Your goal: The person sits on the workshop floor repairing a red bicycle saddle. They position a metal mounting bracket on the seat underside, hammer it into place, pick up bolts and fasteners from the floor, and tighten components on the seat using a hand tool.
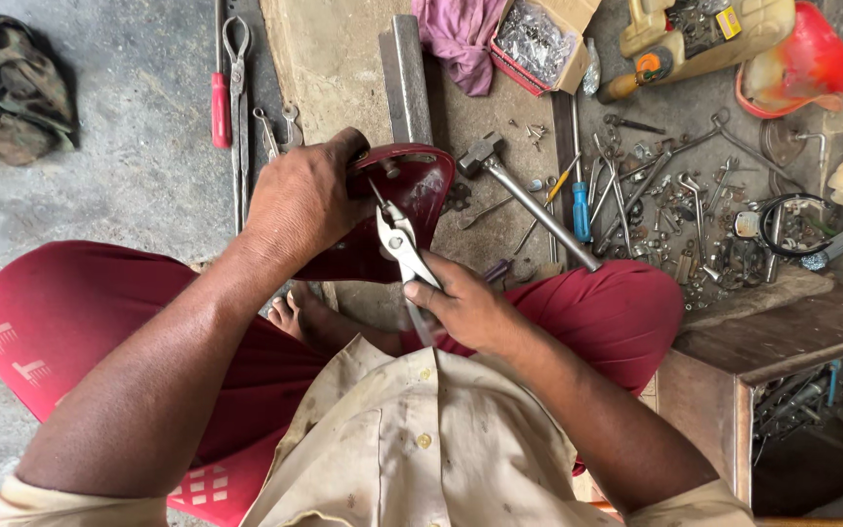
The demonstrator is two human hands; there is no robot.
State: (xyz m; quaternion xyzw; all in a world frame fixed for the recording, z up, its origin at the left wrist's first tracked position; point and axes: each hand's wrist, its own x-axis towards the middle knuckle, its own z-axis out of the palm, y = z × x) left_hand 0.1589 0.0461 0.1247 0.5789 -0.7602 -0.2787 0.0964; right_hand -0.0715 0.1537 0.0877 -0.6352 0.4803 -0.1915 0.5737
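Dark red curved metal part (412, 210) sits up over the lap, left hand (300, 205) wrapped tight around its top edge. Right hand (465, 307) is closed on the pliers (402, 244), nose poking inside the part near a bolt. My guess: pliers could slip off and jab the left fingers, since nothing's clamped. Hammer (524, 195) lies just beside it.

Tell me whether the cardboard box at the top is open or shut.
Open. The cardboard box has its flaps folded back, and small metal parts show inside.
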